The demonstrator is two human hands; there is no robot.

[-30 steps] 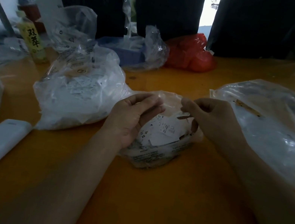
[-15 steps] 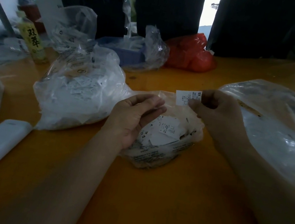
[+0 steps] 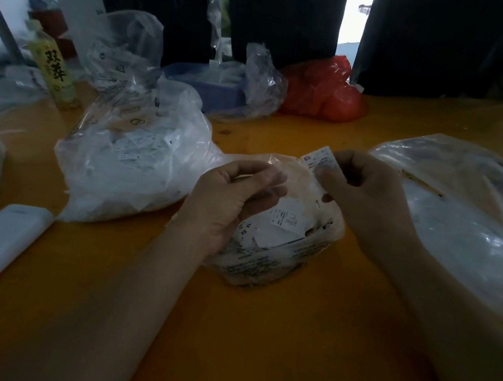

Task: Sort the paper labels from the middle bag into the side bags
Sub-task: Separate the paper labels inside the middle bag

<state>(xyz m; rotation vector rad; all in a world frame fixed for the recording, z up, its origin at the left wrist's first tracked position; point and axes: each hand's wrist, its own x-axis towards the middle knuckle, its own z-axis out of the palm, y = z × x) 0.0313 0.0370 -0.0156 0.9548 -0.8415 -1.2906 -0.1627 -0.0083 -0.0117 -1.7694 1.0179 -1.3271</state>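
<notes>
Pinching paper label (image 3: 318, 159) in right hand (image 3: 366, 197)

Orange table (image 3: 250, 341), red bag (image 3: 321, 91), white labels (image 3: 285, 219) black-printed, yellow-green bottle (image 3: 54, 71)

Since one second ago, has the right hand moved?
Yes. The right hand rose from the middle bag's mouth towards the red bag, now pinching a paper label.
</notes>
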